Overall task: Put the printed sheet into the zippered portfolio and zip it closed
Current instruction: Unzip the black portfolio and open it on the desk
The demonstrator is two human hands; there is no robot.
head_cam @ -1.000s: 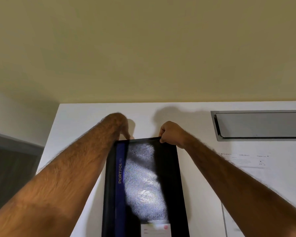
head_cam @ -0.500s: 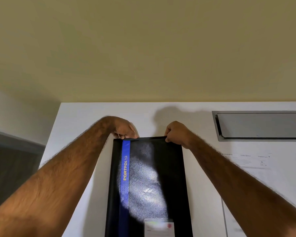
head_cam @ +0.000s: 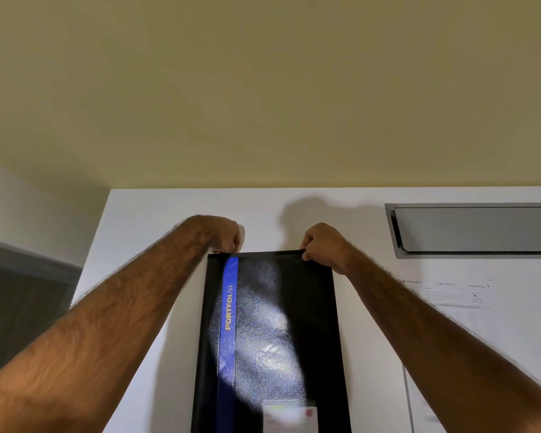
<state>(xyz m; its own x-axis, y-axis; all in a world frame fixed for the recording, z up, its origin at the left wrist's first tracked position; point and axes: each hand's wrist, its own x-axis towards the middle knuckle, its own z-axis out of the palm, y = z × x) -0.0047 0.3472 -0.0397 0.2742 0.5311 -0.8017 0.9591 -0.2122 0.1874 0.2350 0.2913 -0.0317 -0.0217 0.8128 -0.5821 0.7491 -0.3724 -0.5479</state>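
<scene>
A black portfolio [head_cam: 313,323] with a blue stripe reading PORTFOLIO lies lengthwise on the white table [head_cam: 156,220], its cover down. My left hand [head_cam: 222,234] is closed at its far left corner. My right hand [head_cam: 322,243] pinches the far edge near the right corner. What sits between the fingers is too small to see. The printed sheet [head_cam: 456,295] lies flat on the table to the right, partly under my right forearm.
A grey metal hatch [head_cam: 472,228] is set into the table at the far right. A beige wall rises behind the table. The table's left edge drops off to a dark floor area [head_cam: 19,301].
The portfolio has shifted slightly and now lies straighter. My right hand slid right along the far edge toward the corner. My left hand stays at the far left corner.
</scene>
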